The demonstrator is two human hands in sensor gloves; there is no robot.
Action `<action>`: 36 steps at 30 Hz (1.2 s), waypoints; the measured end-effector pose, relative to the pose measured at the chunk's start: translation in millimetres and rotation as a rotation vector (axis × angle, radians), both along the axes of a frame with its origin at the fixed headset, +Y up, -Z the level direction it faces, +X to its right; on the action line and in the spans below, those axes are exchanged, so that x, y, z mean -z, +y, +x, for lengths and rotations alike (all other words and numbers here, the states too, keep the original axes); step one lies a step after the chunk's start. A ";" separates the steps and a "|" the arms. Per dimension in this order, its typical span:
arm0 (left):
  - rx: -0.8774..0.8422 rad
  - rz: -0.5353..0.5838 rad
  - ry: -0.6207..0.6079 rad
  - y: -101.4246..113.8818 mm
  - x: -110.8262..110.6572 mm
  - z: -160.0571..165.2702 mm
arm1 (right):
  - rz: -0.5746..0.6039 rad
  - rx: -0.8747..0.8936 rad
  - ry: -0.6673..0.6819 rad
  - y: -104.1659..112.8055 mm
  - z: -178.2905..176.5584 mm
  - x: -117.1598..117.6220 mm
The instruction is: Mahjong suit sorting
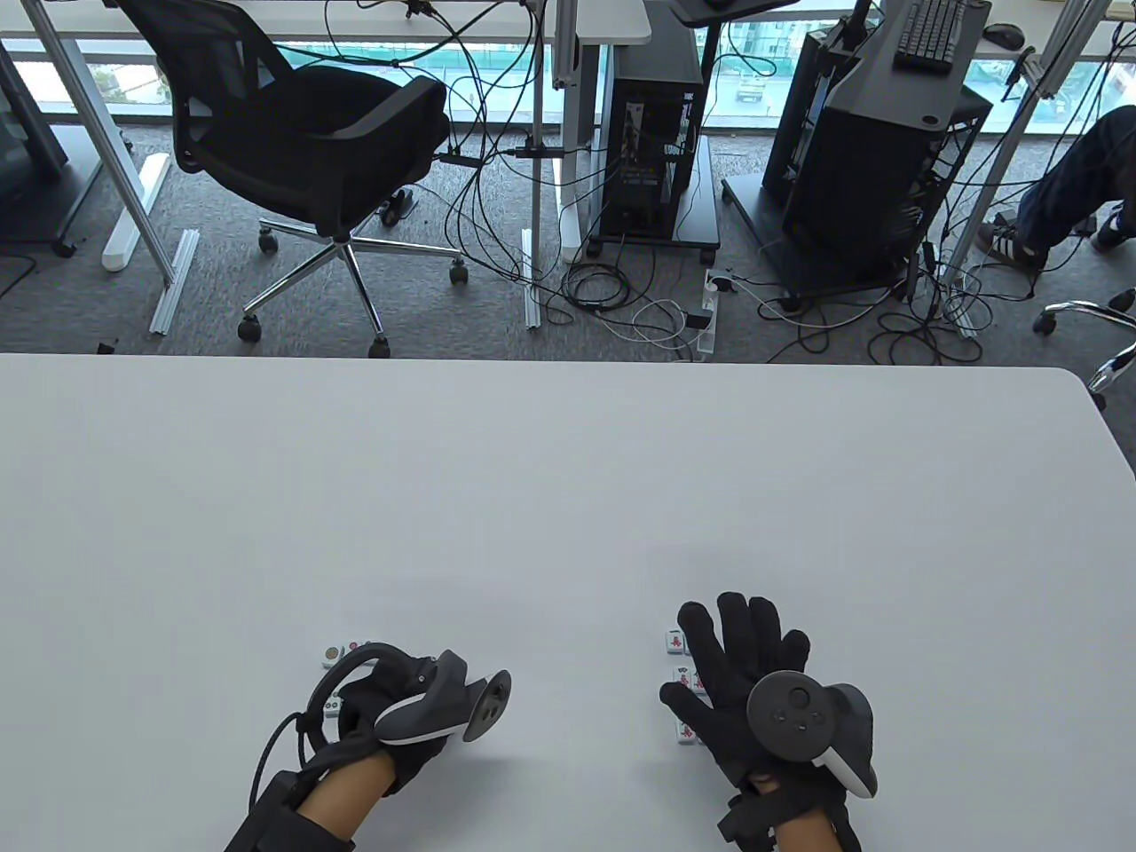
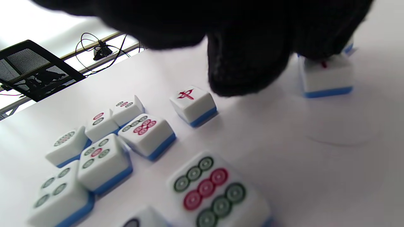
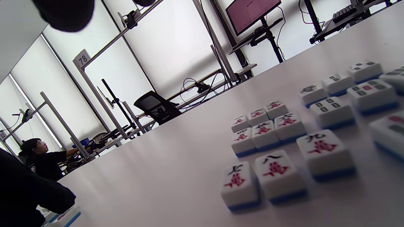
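From my remote station I see the white rectangular table [image 1: 550, 479] carrying everything, and I place the rest against its near edge. My left hand in its black sensor glove [image 1: 390, 710] sits close to that edge on the left, turned on its side with the fingers bent down over a cluster of white, blue-backed mahjong tiles printed with circles [image 2: 104, 160]; in the left wrist view one dark fingertip [image 2: 249, 69] hangs just above the table beside a single white tile with a red character [image 2: 193, 104], and another tile [image 2: 326, 77] sits partly under the glove, though I cannot tell whether any finger actually touches or grips it. My right hand in the matching black glove [image 1: 737, 674] lies near the same edge on the right, palm down, its fingers straight and spread wide over a second group of tiles. The right wrist view shows that group: white tiles with red and black character marks [image 3: 268, 138] packed in short rows, and farther along the table, tiles with green bar marks [image 3: 344, 97] lying loosely. Beyond the far edge stands a black mesh office chair [image 1: 302, 133].
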State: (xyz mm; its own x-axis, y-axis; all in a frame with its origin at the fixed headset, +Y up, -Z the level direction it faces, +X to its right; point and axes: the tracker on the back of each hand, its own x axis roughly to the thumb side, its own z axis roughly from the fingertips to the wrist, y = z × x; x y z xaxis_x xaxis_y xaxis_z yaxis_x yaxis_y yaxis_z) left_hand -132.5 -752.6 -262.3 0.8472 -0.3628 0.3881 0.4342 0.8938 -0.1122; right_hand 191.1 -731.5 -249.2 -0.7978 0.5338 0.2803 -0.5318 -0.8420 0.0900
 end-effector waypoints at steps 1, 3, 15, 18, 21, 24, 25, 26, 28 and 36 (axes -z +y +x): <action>0.003 0.015 -0.014 2.1 -2.2 -0.3 | 0.000 0.000 -0.001 -0.1 0.0 0.1; 0.033 0.033 -0.036 4.8 -6.3 0.4 | -0.002 -0.002 -0.001 -0.1 0.0 0.1; 0.119 0.018 -0.108 -6.3 -16.5 13.7 | -0.002 -0.011 -0.005 -0.2 0.2 0.0; 0.122 0.028 -0.117 -8.8 -17.4 15.9 | -0.004 -0.009 -0.006 -0.2 0.4 0.1; 0.107 0.013 -0.112 -8.9 -14.6 15.7 | -0.005 -0.011 -0.005 -0.1 0.2 0.1; 0.034 -0.032 -0.065 -6.8 -5.5 9.9 | -0.004 -0.010 -0.003 0.0 0.0 0.1; 0.025 -0.027 -0.053 -5.1 -2.8 8.0 | -0.004 -0.011 -0.003 0.0 0.0 0.1; 0.018 -0.011 -0.045 -2.6 0.7 5.6 | -0.003 -0.010 -0.003 0.0 -0.1 0.1; 0.021 -0.021 -0.031 -1.2 6.7 2.8 | -0.005 -0.010 -0.001 -0.2 -0.2 0.2; 0.096 0.009 -0.070 -5.9 6.3 12.6 | -0.005 -0.012 -0.001 -0.5 -0.3 0.2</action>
